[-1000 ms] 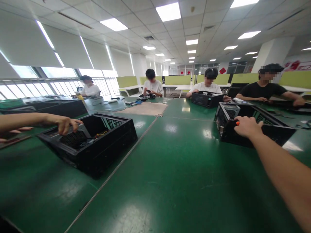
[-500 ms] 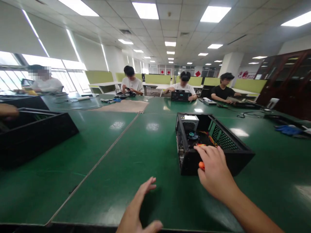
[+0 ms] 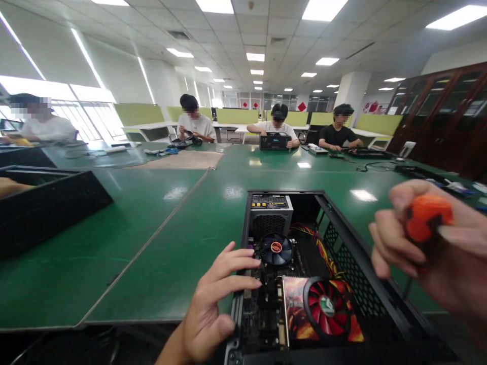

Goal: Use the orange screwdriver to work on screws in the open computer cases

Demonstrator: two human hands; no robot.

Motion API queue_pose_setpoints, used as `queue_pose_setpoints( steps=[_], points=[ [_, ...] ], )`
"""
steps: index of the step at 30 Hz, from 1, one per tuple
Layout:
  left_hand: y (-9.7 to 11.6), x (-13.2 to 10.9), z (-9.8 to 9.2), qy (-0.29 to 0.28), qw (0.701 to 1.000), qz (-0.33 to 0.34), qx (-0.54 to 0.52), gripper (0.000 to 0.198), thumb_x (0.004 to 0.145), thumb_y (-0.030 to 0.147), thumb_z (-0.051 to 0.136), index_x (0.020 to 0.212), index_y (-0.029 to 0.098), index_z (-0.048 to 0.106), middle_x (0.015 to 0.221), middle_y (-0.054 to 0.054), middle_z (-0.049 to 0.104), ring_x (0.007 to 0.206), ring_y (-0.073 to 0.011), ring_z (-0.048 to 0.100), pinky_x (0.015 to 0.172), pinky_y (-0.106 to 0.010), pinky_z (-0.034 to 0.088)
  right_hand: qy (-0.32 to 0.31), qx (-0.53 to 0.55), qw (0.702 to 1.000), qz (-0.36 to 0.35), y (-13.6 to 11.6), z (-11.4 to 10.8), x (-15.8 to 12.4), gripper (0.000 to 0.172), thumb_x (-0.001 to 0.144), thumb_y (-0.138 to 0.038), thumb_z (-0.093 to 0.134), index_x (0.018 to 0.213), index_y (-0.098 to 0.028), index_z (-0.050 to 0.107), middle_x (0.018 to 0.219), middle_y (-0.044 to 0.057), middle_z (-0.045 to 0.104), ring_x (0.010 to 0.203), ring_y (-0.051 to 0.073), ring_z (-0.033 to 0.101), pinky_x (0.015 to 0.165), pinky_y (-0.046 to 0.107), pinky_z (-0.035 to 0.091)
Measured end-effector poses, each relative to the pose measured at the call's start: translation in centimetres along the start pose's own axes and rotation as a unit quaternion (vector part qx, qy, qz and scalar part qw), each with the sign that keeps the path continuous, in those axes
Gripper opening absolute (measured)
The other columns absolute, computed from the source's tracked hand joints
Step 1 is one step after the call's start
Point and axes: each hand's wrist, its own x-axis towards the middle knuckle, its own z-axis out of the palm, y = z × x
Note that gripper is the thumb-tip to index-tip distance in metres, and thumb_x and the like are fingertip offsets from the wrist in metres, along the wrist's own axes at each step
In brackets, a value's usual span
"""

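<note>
While our left hand is reaching over the left rim of the case with its fingers spread, our right hand is clasping a tool by its orange handle at the case's right side. We are not seeing clearly whether the left fingertips are touching anything, nor where the tool's tip is ending.

The case is lying before us at the near edge of the desk, its open side facing up. Inside, a card with a red fan is sitting nearest us. Beyond it, near our left fingertips, a dark fan is facing up. A power supply is filling the far left corner, and coloured wires are running along its right.

To our left, another person's arm is reaching into a second case. Farther out, a mat is lying on the desk. Across from us, a person in white is handling a third case, and a person in black is working beside them. A cabinet is standing at far right.
</note>
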Motion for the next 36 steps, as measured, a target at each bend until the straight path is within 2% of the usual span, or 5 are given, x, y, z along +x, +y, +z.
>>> queue_pose_setpoints(
  steps=[2, 4, 10, 17, 36],
  points=[
    [-0.4, 0.5, 1.2, 0.005, 1.0, 0.01, -0.013, 0.059, 0.097, 0.067, 0.037, 0.095, 0.024, 0.077, 0.105, -0.008, 0.074, 0.116, -0.0295, 0.061, 0.123, -0.051, 0.023, -0.019, 0.022, 0.999, -0.041, 0.1, 0.7, 2.6, 0.024, 0.09, -0.051, 0.064, 0.097, -0.029, 0.059, 0.078, 0.001, 0.059, 0.067, 0.02, 0.059, 0.063, 0.033, 0.057],
    [-1.0, 0.6, 2.4, 0.056, 0.997, 0.023, -0.043, 0.055, 0.099, 0.062, 0.037, 0.081, 0.022, 0.071, 0.092, -0.006, 0.071, 0.108, -0.027, 0.06, 0.122, -0.049, 0.024, -0.043, -0.071, 0.993, -0.081, 1.1, 1.6, 5.0, 0.021, 0.091, -0.044, 0.067, 0.1, -0.026, 0.061, 0.09, 0.003, 0.062, 0.08, 0.019, 0.06, 0.07, 0.03, 0.054],
    [-1.4, 0.0, 3.9, 0.109, 0.99, 0.027, -0.085, 0.044, 0.102, 0.051, 0.037, 0.078, 0.023, 0.062, 0.09, -0.005, 0.064, 0.107, -0.026, 0.054, 0.121, -0.048, 0.02, -0.136, -0.16, 0.968, -0.134, 5.5, 2.9, 8.6, 0.027, 0.1, -0.031, 0.059, 0.126, -0.025, 0.053, 0.105, 0.002, 0.065, 0.089, 0.017, 0.064, 0.075, 0.029, 0.052],
    [-0.9, 0.0, 4.0, 0.117, 0.99, 0.018, -0.075, 0.045, 0.102, 0.05, 0.032, 0.076, 0.024, 0.058, 0.087, -0.005, 0.061, 0.103, -0.0267, 0.052, 0.119, -0.051, 0.022, -0.191, -0.286, 0.915, -0.211, 7.9, 3.2, 8.6, 0.03, 0.101, -0.019, 0.053, 0.13, -0.024, 0.055, 0.119, 0.002, 0.066, 0.107, 0.016, 0.061, 0.094, 0.03, 0.047],
    [-1.4, -0.1, 3.8, 0.107, 0.991, 0.032, -0.074, 0.048, 0.103, 0.053, 0.031, 0.077, 0.024, 0.059, 0.087, -0.004, 0.063, 0.103, -0.024, 0.053, 0.122, -0.043, 0.021, -0.201, -0.306, 0.907, -0.21, 7.7, 3.1, 8.4, 0.027, 0.1, -0.016, 0.052, 0.126, -0.021, 0.058, 0.116, 0.002, 0.067, 0.103, 0.015, 0.061, 0.092, 0.026, 0.045]
  ],
)
